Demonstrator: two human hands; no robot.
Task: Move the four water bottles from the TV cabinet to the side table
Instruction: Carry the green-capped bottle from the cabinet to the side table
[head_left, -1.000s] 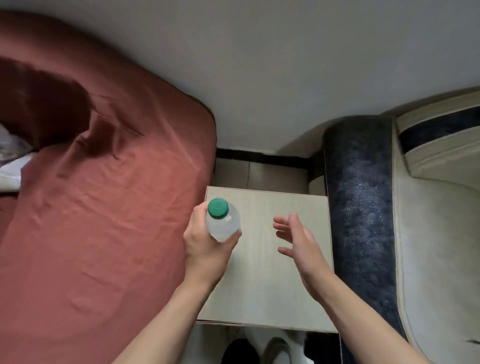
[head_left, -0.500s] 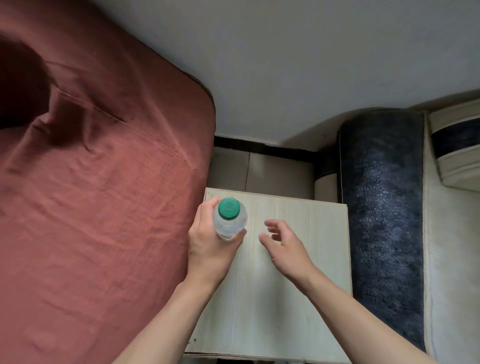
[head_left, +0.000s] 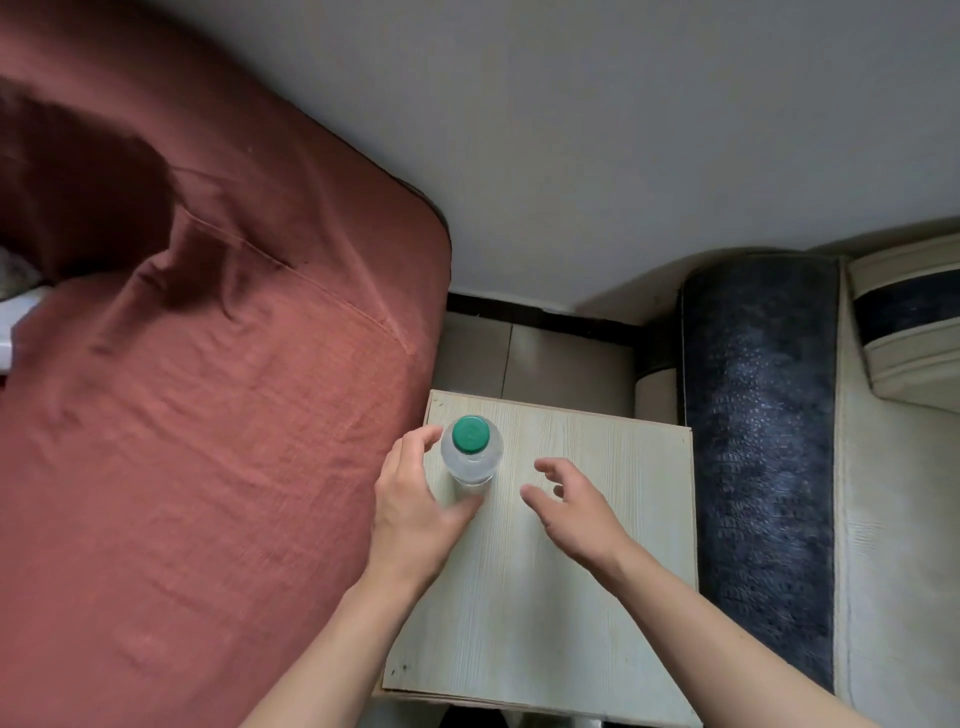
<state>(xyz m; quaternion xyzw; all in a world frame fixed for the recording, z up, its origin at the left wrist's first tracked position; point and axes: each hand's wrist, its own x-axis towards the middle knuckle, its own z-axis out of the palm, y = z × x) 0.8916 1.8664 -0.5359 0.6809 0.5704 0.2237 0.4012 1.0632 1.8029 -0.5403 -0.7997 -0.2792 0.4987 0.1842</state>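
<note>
One bottle (head_left: 471, 451) stands at worktop (head_left: 597, 597) far-left corner; left hand (head_left: 415, 509) grip loosened around it, right hand (head_left: 576, 506) open, empty. Three unseen.

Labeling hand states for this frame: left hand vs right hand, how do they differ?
The left hand curls loosely around the water bottle, fingers open with a gap showing; the right hand is near nothing. The left hand sits at the side table's bed-side edge; the right hand hovers over its middle. Both are bare, with fingers spread.
</note>
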